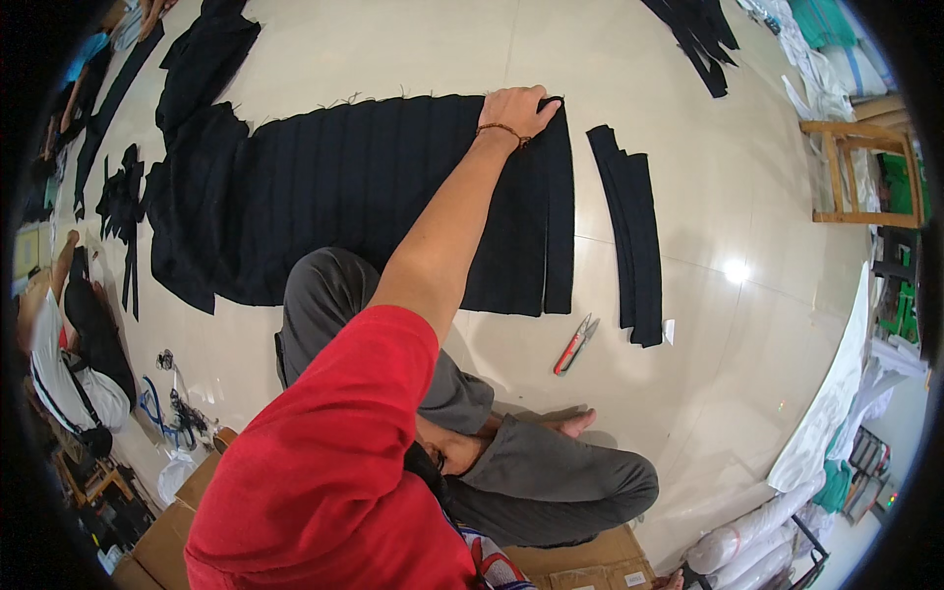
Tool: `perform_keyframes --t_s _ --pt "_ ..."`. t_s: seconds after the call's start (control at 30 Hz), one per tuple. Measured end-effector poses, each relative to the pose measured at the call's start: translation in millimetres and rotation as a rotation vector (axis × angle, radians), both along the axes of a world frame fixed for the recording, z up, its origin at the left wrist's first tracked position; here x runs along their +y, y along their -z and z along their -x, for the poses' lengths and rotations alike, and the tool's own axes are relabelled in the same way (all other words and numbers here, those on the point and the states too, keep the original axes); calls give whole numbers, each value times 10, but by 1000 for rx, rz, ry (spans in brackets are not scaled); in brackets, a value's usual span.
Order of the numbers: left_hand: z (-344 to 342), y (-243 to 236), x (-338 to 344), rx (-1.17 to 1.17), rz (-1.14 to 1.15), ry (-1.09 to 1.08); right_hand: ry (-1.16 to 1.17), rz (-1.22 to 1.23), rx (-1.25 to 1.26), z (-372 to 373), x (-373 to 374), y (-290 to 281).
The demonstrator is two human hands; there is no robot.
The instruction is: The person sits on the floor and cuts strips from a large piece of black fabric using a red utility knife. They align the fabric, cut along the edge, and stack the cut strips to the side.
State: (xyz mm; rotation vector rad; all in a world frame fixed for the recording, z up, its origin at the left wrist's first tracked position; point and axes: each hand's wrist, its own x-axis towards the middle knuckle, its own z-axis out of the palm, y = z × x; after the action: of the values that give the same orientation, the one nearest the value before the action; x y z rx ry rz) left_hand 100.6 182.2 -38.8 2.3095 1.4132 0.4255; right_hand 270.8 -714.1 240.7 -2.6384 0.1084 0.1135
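My left hand (515, 110) reaches out at the end of a red sleeve, a brown bracelet on its wrist. Its fingers are curled, closed on the far right corner of a wide piece of black fabric (364, 177) spread on the floor. Frayed threads stick up along the fabric's far edge, and a narrow strip (558, 226) lies along its right edge. My right hand cannot be made out. Small thread snips (575, 344) with a red handle lie below that edge. Farther right rests a stack of black fabric strips (629, 236).
More black fabric (202, 69) lies bunched at the far left, with loose black strips (693, 39) at the far right. A wooden stool (865, 175) and white rolls (752, 541) stand along the right side. Other people sit at the left. Cardboard (580, 560) lies by my crossed legs.
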Motion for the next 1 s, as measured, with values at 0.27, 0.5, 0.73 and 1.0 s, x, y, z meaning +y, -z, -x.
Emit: perform_keyframes --t_s 0.27,0.5,0.73,1.0 --pt "-98 189 7 -125 -66 70 -370 824 -168 -655 -458 -399" --pt "78 106 -144 -193 -262 164 -400 938 -453 -893 -284 -677" --pt "663 -406 -1210 -400 -121 398 -415 765 -143 -975 -803 -887" --pt "1574 -639 -2016 -373 142 357 -275 259 -138 -723 -206 111"
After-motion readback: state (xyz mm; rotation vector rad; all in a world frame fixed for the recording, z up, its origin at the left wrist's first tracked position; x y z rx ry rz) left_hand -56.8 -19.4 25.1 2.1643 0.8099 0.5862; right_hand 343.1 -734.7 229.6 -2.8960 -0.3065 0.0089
